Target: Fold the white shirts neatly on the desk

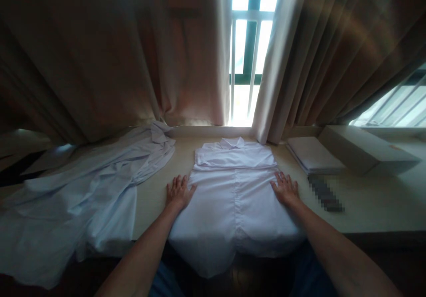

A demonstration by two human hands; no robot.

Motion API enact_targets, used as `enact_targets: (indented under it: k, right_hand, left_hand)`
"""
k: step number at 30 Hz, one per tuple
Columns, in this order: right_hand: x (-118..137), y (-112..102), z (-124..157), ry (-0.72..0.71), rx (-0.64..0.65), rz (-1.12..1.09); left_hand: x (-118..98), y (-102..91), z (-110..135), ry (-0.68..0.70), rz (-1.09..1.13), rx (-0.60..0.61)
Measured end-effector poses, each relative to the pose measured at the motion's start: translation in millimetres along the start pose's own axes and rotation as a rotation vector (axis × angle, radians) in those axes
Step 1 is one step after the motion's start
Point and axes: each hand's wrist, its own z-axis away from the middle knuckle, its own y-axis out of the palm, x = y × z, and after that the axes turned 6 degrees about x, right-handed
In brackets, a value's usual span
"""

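A long-sleeved white shirt (213, 212) lies front placket down the middle on a pale desk (151, 206), its collar toward the window (248, 53) and its hem hanging over the near edge. The person's left hand (179, 193) and right hand (285, 189) rest palm down at its two sides, fingers spread and thumbs on the fabric; neither appears to grip anything. Folding seems partly complete: the shirt is spread and roughly squared, with a band of cloth lying across the chest below the collar, apparently the sleeves, while the body remains at full length. Crumpled white garments (109, 181) at left appear still unfolded; a neat white stack (314, 155) at right, beside a pale box (369, 148), looks finished. The stack's layers, the number of crumpled garments and the shirt's underside cannot be made out. A dark object (324, 193) near the stack is obscured by pixelation, the garments are cut off at the left border, and the hem fades into shadow.
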Motion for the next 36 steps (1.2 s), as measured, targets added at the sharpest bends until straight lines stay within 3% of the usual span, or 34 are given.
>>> enact_targets:
  k: [4, 7, 10, 14, 17, 19, 21, 23, 27, 32, 36]
  right_hand:
    - [7, -29, 6, -0.036, 0.048, 0.064]
    - [41, -55, 13, -0.168, -0.010, 0.150]
    - [115, -66, 25, -0.375, -0.050, 0.160]
    - [245, -54, 52, -0.867, -0.042, 0.029]
    - [323, -36, 67, -0.934, 0.040, -0.046]
    - [352, -24, 70, -0.905, 0.108, -0.060]
    - [365, -13, 69, -0.862, 0.159, -0.066]
    - [367, -4, 67, -0.833, 0.172, -0.073]
    - [363, 2, 66, -0.837, 0.148, -0.054]
    - [365, 1, 61, -0.799, 0.142, -0.018]
    - [367, 3, 55, -0.789, 0.152, -0.003]
  left_hand:
    - [9, -1.9, 23, 0.014, 0.108, -0.088]
    - [20, 5.2, 67, 0.064, 0.156, -0.162]
    - [23, 14.4, 124, 0.119, 0.170, -0.131]
    - [18, 25.1, 190, 0.044, 0.351, -0.158]
    - [21, 42.3, 217, -0.210, 0.595, -0.191]
    - [28, 56.0, 221, -0.412, 0.844, -0.117]
    - [35, 65.3, 216, -0.540, 1.147, -0.024]
    - [39, 66.9, 208, -0.585, 1.418, 0.026]
    - [36, 50.4, 204, -0.480, 1.724, 0.175]
    - [41, 28.2, 234, -0.372, 1.711, 0.327]
    - [51, 30.7, 281, -0.307, 1.584, 0.399]
